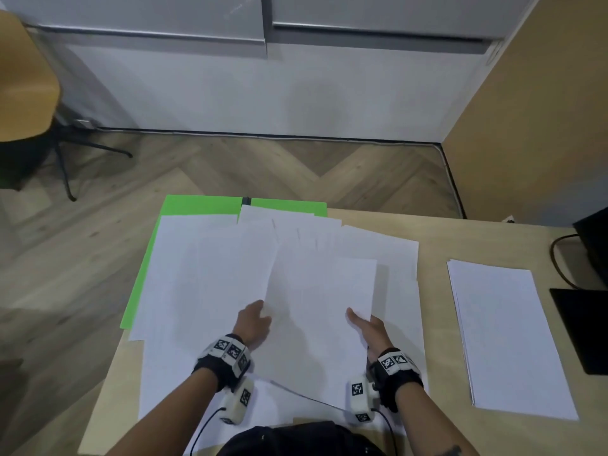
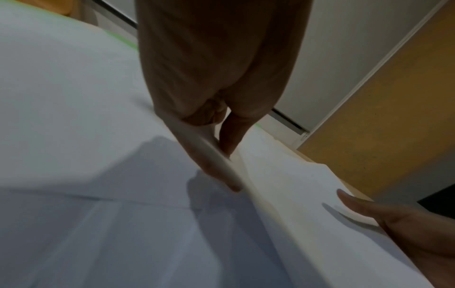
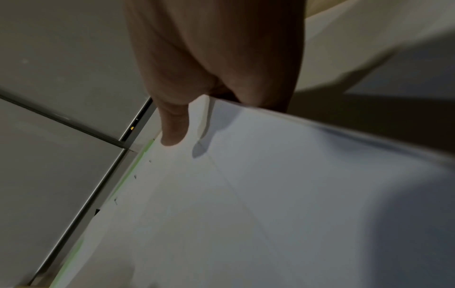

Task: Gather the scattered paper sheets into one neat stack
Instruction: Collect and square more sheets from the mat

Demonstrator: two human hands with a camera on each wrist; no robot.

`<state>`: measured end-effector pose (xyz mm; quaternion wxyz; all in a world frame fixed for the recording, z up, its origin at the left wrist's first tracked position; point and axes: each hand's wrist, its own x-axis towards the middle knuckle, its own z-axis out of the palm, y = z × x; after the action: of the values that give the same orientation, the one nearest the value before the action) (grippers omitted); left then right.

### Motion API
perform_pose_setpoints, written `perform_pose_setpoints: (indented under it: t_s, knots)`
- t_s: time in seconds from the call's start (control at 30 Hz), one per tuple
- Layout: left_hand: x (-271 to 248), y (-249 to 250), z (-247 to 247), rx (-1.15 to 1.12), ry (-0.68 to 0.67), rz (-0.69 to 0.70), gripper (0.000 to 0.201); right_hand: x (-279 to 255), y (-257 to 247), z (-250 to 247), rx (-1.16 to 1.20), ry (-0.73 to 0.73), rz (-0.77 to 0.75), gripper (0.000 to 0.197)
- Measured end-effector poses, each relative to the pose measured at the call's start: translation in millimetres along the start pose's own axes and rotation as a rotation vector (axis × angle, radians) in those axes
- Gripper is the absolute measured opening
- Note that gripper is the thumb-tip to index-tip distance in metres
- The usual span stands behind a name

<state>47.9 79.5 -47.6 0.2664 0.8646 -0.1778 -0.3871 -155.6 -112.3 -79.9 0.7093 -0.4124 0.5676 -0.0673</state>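
Several white paper sheets (image 1: pixel 204 278) lie fanned and overlapping across the wooden table (image 1: pixel 434 245). A small bundle of sheets (image 1: pixel 319 307) is raised above them in the middle. My left hand (image 1: pixel 253 320) pinches its left edge, and in the left wrist view the fingers (image 2: pixel 209 165) lie along that edge. My right hand (image 1: pixel 368 324) grips the right edge of the bundle (image 3: pixel 307 165), thumb (image 3: pixel 174 128) on top and the other fingers hidden beneath. The right hand (image 2: pixel 399 224) also shows in the left wrist view, against the bundle (image 2: pixel 290 191).
A separate tidy pile of white paper (image 1: pixel 506 340) lies on the table's right part. Black items (image 1: pixel 582 330) and a cable (image 1: pixel 559 258) sit at the right edge. Green sheets (image 1: pixel 204 204) lie under the scattered paper at the far left. A chair (image 1: pixel 26 77) stands on the floor.
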Motion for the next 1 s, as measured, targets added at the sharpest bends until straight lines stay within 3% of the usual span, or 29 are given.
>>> perform_pose_setpoints:
  t_s: [0.17, 0.27, 0.33, 0.47, 0.53, 0.6, 0.77, 0.87, 1.0]
  knots:
    - [-6.6, 6.3, 24.1, 0.033, -0.078, 0.036, 0.019, -9.6, -2.0, 4.2, -0.032, 0.01, -0.062, 0.023]
    - [-6.7, 10.6, 25.5, -0.057, 0.025, -0.018, 0.005, -7.5, -1.0, 4.7, -0.032, 0.036, -0.099, 0.029]
    - [-1.5, 6.4, 17.5, -0.066, 0.184, -0.096, 0.022, -2.1, 1.3, 3.8, -0.051, 0.055, -0.119, 0.036]
    - [14.0, -12.1, -11.2, 0.032, 0.476, -0.416, 0.076, 4.0, 1.8, 0.4, -0.074, 0.108, -0.15, 0.04]
    - [19.4, -18.8, -24.4, -0.008, 0.437, -0.514, 0.097, 7.1, 3.1, -1.2, -0.067, 0.126, -0.146, 0.036]
    - [23.8, -21.3, -29.9, 0.076, 0.355, -0.524, 0.111, 9.6, 5.1, -1.4, -0.083, 0.135, -0.147, 0.039]
    - [31.9, -28.4, -25.2, 0.117, 0.379, -0.468, 0.113, 16.2, 11.0, -1.7, -0.08, 0.135, -0.144, 0.046]
    - [32.6, -30.0, -27.1, 0.088, 0.385, -0.524, 0.124, 16.6, 13.2, -1.7, -0.072, 0.123, -0.155, 0.05]
    - [30.1, -26.3, -29.0, 0.135, 0.4, -0.576, 0.131, 12.0, 12.0, -1.4, -0.074, 0.126, -0.175, 0.04]
